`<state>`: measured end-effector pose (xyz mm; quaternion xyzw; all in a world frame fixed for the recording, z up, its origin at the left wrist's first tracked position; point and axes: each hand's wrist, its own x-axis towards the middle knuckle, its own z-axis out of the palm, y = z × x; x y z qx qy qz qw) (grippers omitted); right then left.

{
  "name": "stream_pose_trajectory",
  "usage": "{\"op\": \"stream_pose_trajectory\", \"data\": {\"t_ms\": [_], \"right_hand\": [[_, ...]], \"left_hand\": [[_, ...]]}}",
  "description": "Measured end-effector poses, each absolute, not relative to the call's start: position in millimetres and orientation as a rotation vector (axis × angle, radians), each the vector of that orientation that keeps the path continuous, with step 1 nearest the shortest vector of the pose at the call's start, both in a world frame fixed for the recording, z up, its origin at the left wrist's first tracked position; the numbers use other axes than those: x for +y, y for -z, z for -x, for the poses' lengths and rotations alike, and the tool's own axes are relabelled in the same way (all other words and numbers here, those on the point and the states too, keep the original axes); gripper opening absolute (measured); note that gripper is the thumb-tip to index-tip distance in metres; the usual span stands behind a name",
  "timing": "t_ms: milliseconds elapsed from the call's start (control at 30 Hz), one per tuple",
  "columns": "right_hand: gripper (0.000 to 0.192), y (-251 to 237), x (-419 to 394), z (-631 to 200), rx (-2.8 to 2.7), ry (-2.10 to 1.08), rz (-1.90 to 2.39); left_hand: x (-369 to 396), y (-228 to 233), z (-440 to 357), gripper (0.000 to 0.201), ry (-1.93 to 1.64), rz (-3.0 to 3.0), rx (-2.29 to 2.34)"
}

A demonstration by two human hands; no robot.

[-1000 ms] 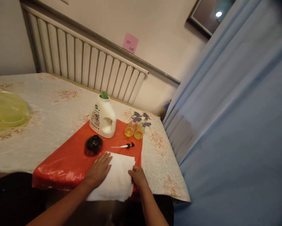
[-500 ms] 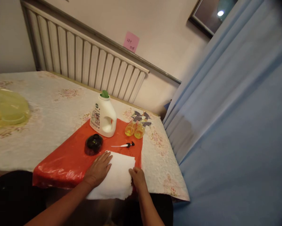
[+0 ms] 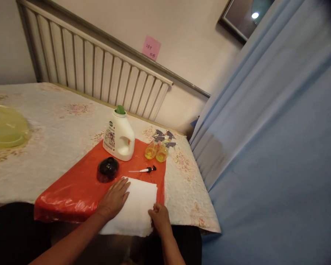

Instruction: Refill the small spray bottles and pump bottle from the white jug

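Since the earlier frames the right hand (image 3: 160, 219) has slid down the right edge of the white cloth (image 3: 135, 209), from beside its far corner toward its near right corner; the left hand (image 3: 113, 198) has kept its spot. Head view, only one: white cloth lies folded in the lower centre of the frame, on the near part of a red plastic sheet (image 3: 79, 184), its near edge hanging over the table edge. Left hand flat on the cloth's left side, palm down, fingers spread and pointing up-frame, pressing not gripping. Right hand at the cloth's right near corner, fingers curled on the edge; looks pinched on the cloth, though the fingertips are partly hidden. Just above the left hand's fingers, a dark round jar (image 3: 107, 169) on the red sheet, near but apart. Right of it a small pump nozzle (image 3: 143, 170) lying flat. Further up-frame a white detergent jug (image 3: 119, 136) with green cap, upright. Right of the jug two yellow spray bottles (image 3: 157, 150), side by side, touching. Floral tablecloth (image 3: 52, 147) under it all. Yellow translucent cover (image 3: 5, 129) at far left. Radiator (image 3: 93, 73) upper left, pink note (image 3: 151, 48) on the wall, blue curtain (image 3: 265, 129) filling the right.
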<state>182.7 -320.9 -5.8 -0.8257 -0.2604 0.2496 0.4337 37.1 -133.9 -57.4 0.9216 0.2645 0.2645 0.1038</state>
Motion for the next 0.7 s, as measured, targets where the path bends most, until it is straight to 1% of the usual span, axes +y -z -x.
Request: {"op": "stream_pose_trajectory", "data": {"t_ms": [267,700], "right_hand": [[0.026,4.4,-321.8,-180.5,-0.703,-0.482,2.113],[0.025,7.2,-319.7,-181.1,-0.674,-0.507,2.125]], "left_hand": [[-133.4,57.6,-37.0,0.044,-0.808,-2.748,0.762],[-127.6,62.6,-34.7,0.048,-0.791,-2.746,0.724]]}}
